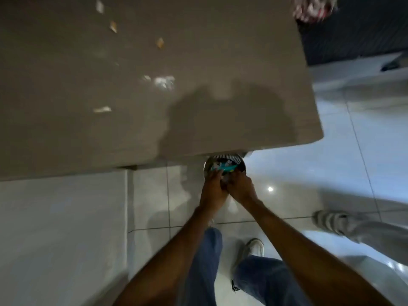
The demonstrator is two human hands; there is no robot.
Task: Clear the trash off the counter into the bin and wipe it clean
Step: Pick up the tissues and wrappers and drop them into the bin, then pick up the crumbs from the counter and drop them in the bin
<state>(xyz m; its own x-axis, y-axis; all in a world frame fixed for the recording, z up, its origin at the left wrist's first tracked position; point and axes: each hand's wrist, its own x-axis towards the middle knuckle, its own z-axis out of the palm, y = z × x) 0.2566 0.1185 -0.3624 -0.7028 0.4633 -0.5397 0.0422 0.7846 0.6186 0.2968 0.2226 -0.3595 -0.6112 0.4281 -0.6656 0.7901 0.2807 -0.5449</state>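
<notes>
- Below the counter's (154, 74) near edge, one round metal bin (225, 164) is seen on the floor, holding a teal wrapper (221, 167).
- Left hand (213, 187) and right hand (241, 187) are held together over its rim; their grip cannot be told.
- Five or so paper scraps (164, 81) are left scattered towards the counter's far left.

The worktop (154, 74) hides the far part of the bin (225, 165), and both hands cover its near rim. The scraps (164, 81) on the worktop are too blurred to identify. A red-and-white thing (313, 8) is cut off at the top edge.
</notes>
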